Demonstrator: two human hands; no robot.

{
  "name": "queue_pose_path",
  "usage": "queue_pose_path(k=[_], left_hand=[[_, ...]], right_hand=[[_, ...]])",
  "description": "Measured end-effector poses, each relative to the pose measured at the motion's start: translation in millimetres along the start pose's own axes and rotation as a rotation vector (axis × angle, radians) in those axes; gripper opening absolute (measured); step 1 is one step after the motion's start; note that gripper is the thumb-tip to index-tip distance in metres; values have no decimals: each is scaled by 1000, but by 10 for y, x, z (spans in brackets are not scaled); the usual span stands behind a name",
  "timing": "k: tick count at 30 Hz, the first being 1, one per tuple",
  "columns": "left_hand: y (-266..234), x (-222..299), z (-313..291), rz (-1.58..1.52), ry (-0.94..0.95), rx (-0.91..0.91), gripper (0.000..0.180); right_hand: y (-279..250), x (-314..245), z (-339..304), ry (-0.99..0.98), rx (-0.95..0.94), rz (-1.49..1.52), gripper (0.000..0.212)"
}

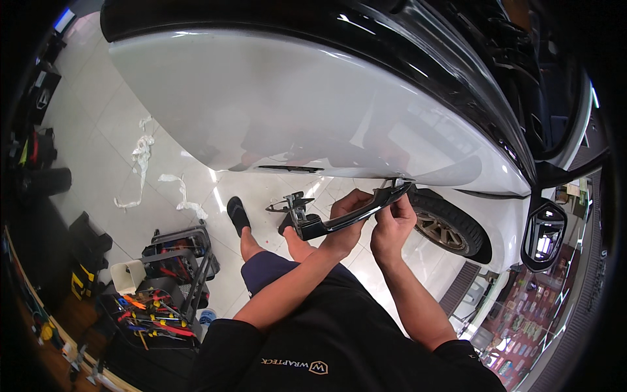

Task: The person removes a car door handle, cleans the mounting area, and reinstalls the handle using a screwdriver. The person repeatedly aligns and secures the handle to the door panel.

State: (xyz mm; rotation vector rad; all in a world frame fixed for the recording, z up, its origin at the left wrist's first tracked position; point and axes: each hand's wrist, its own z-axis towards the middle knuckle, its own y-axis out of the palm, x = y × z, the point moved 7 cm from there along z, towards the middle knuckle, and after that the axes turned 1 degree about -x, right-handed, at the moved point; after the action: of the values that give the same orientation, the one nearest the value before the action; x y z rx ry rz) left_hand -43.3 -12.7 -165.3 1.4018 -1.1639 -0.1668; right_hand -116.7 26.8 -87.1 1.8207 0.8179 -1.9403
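Door handle: a long, curved, glossy black door handle [358,216], seemingly hard plastic, is held in the air before the person's body, just beside the smooth white car door panel [261,98].
Left hand: the left hand [348,204] grasps the handle's middle, its fingers on the door side of the bar.
Right hand: the right hand [394,225] has its fingers bent around the end toward the bronze-spoked wheel [450,225], apparently pinching it; the exact fingertip contact is hidden.
Metal bracket: a grey angular metal bracket [298,202] projects from the other end; whether it moves cannot be told.
Door slot: a narrow dark slot [292,169] lies in the panel, apart from the hands.
Weight and feel: probably light and stiff, with a slick gloss that could slip or scratch.
Best hold: the broad middle of the bar seems the safest grip, with fingertips steadying one end; the thinner projecting bracket looks easier to knock or snag.
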Motion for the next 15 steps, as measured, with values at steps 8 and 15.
queue_pose_path(k=[8,15], left_hand=[[-177,-54,-100,76,-46,-9,10],[-404,-122,-383,59,-137,86,25]], right_hand=[[0,137,-114,106,-17,-10,9],[85,295,-439,237,-13,142,14]])
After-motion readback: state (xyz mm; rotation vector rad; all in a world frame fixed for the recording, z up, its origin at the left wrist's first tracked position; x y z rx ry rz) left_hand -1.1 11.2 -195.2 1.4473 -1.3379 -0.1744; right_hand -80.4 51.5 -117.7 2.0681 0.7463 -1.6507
